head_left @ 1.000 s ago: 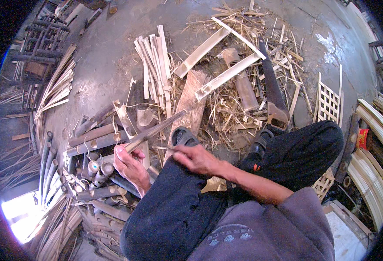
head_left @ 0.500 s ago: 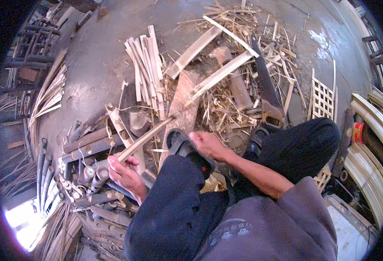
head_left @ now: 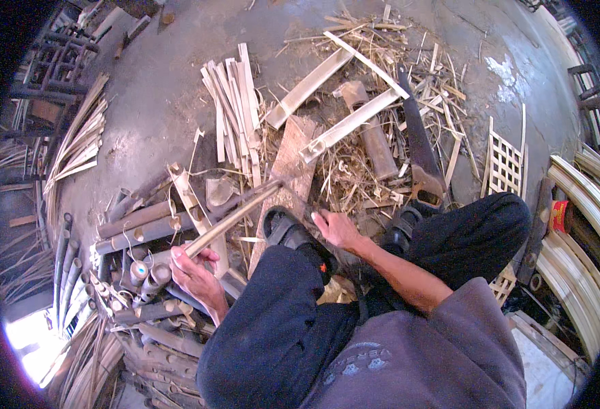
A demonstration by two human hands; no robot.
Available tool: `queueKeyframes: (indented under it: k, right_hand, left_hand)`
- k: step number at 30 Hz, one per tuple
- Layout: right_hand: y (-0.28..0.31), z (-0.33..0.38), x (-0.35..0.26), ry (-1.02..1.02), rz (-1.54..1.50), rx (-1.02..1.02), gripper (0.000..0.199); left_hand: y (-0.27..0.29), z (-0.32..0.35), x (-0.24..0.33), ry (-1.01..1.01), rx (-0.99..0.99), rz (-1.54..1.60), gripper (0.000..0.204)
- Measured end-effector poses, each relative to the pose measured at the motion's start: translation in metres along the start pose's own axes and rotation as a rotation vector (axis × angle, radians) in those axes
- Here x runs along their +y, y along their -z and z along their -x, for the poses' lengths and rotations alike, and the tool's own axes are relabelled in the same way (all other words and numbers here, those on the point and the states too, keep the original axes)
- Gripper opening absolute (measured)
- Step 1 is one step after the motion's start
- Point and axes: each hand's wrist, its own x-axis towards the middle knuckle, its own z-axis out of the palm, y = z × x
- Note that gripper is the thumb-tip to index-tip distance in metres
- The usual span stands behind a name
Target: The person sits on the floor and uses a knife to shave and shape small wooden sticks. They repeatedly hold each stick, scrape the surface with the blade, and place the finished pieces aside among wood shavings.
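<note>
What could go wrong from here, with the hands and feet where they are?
Splinters: the bare left hand grips the strip, so a slip could drive an edge into the skin.
A foot strike: the right hand is close to the left sandal; a dark, blurred shape beside it may be a blade, though I cannot be sure.
A snag: the saw lies by the right sandal, so shifting that foot might catch it.

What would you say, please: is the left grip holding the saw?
No, the left grip holds a bamboo strip, while the saw lies off to the right.
</note>
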Motion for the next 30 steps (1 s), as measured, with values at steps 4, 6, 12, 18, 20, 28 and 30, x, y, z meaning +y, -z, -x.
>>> queueKeyframes:
  k: [4,6,12,18,20,28,30]
  right_hand:
    - [-0.008,0.020,-0.027,0.243,-0.052,-0.104,0.045]
    - [-0.016,0.018,-0.004,0.205,-0.014,-0.039,0.048]
    - [-0.012,0.009,0.001,0.106,0.075,0.000,0.057]
    - [0.020,-0.011,0.021,-0.255,-0.391,-0.053,0.048]
    - [0.021,-0.008,0.005,-0.175,-0.554,0.076,0.048]
    - [0.098,0.056,-0.128,0.082,-0.724,0.055,0.050]
    - [0.113,0.068,-0.158,0.161,-0.714,0.031,0.051]
  left_hand:
    - [0.004,-0.007,-0.007,-0.070,-0.030,-0.053,0.045]
    - [0.007,-0.008,-0.003,-0.111,-0.095,-0.094,0.046]
    - [-0.001,-0.012,-0.002,-0.159,-0.075,-0.174,0.055]
    - [-0.035,-0.050,-0.017,-0.102,-0.102,0.475,0.066]
    - [-0.059,-0.051,-0.015,-0.131,-0.068,0.786,0.061]
    - [-0.119,-0.012,0.021,-0.262,-0.517,0.610,0.043]
    - [-0.142,-0.008,0.005,-0.373,-0.576,0.948,0.055]
